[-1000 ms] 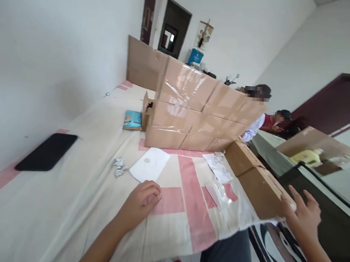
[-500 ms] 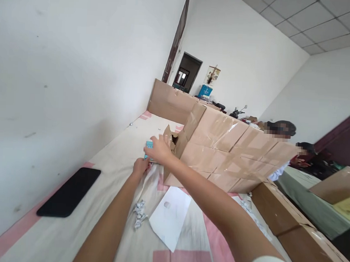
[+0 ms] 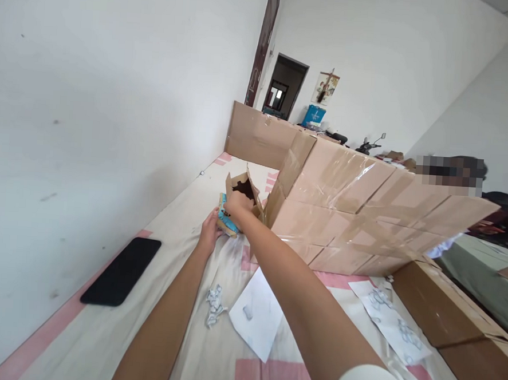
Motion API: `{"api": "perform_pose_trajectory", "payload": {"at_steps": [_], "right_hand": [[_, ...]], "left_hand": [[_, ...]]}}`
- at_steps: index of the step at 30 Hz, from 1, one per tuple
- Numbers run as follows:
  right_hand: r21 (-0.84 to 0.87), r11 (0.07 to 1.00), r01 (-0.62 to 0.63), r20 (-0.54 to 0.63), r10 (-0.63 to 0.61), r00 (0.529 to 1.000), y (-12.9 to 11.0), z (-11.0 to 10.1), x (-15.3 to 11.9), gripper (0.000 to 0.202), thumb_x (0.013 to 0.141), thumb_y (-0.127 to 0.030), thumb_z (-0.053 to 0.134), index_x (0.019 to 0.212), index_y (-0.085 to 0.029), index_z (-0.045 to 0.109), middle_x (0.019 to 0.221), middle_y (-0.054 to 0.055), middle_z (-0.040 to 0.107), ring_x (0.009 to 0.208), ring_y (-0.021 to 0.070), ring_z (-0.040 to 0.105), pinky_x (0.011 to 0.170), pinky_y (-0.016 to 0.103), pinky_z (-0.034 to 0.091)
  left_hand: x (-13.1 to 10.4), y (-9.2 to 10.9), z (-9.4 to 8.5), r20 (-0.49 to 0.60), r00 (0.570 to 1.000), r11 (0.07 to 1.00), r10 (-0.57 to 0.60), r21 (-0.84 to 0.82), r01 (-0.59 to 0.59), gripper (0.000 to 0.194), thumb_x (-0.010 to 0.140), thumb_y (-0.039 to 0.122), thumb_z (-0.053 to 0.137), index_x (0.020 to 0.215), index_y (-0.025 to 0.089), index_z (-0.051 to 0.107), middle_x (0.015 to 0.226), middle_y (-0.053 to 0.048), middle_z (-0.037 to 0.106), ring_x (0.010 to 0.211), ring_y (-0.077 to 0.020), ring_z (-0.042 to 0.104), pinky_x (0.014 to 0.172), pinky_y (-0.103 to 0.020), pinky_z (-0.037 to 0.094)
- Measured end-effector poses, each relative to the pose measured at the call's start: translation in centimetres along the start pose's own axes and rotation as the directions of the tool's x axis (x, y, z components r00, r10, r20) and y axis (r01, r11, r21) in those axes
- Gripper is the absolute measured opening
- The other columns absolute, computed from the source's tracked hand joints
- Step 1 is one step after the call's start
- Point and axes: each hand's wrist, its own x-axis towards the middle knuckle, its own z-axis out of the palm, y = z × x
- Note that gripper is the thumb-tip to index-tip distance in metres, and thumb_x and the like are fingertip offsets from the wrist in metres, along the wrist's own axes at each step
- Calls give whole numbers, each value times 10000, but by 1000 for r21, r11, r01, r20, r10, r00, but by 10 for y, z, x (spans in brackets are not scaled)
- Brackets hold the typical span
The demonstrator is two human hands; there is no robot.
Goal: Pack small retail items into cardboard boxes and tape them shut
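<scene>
A small cardboard box (image 3: 234, 183) stands on the cloth with its flaps up and a dark inside. Its near side carries a blue printed panel (image 3: 227, 217) with a brown edge; whether this is a flap or a separate piece I cannot tell. My left hand (image 3: 211, 230) holds that blue part at its lower left, fingers curled round the edge. At the opening is my right hand (image 3: 238, 204), knuckles bent, fingertips hidden in or behind the box.
Taped cardboard boxes (image 3: 325, 223) form a wall on the right. A black phone-like slab (image 3: 122, 271) lies at left. Crumpled paper (image 3: 215, 306) and a white sheet (image 3: 257, 313) lie nearby; another sheet (image 3: 390, 321) is farther right. A person (image 3: 453, 170) is beyond the boxes.
The small box now shows its opening and raised flaps more clearly. My right hand has moved from the blue part to the opening, and my left hand has shifted up along the edge. The view has turned slightly.
</scene>
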Motion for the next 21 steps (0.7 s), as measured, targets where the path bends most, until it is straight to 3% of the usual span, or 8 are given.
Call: {"api": "perform_pose_trajectory", "payload": {"at_steps": [4,8,10,13,16,18,20,21], "right_hand": [[55,985,162,-58,-159,986,-12,-4,-22,197,915,-283,687,1058,-149,706,1115,128,748,1147,278,674,1051,428,429],[150,909,388,-187,-359,914,-23,-39,-53,214,968,-331,554,1125,-216,642,1124,61,753,1140,239,660,990,346,418],[209,829,518,-228,-474,850,-28,-61,-76,191,956,-333,544,1088,-217,621,1027,13,747,1045,206,662,915,297,434],[344,642,685,-232,-649,725,-22,-87,-120,126,901,-324,581,959,-213,597,852,-40,682,838,163,626,751,239,430],[527,400,750,-213,-792,572,16,-104,-171,139,880,-323,597,851,-210,521,764,-54,576,712,136,539,649,229,383],[579,285,764,-204,-856,475,60,-111,-206,191,894,-319,592,805,-213,461,737,-53,511,705,133,498,650,237,363],[539,276,796,-181,-885,430,114,-117,-240,256,908,-291,590,754,-216,400,701,-48,437,739,144,469,706,257,365],[517,309,799,-170,-877,449,143,-119,-257,288,916,-271,587,738,-216,367,693,-43,410,769,153,459,747,270,369]], "left_hand": [[1,24,-12,-24,999,986,49,-161,-52,616,867,515,697,1351,152,576,1111,-130,726,832,-196,713,750,-339,579],[-8,83,-25,-112,963,925,247,-269,-269,893,606,263,920,1411,260,535,1401,-108,615,1140,-196,667,888,-242,538],[-29,115,-31,-141,932,885,335,-294,-362,988,569,259,949,1440,349,491,1490,-46,546,1280,-178,593,960,-219,511],[-87,148,-39,-77,928,882,365,-290,-371,867,601,416,951,1372,348,559,1443,-37,594,1308,-214,579,1020,-312,523],[-164,153,-44,10,954,926,300,-245,-289,750,597,567,927,1226,250,670,1346,-92,672,1275,-286,607,1028,-423,541],[-215,142,-45,-11,966,942,259,-219,-255,697,588,538,940,1181,268,694,1298,-55,707,1219,-253,644,978,-364,567],[-261,123,-46,-44,973,953,227,-197,-231,661,566,408,971,1163,307,705,1240,-3,739,1136,-210,686,897,-292,592],[-282,110,-47,-61,977,959,205,-187,-213,637,579,373,965,1159,318,709,1214,13,750,1108,-198,698,884,-280,599]]}}
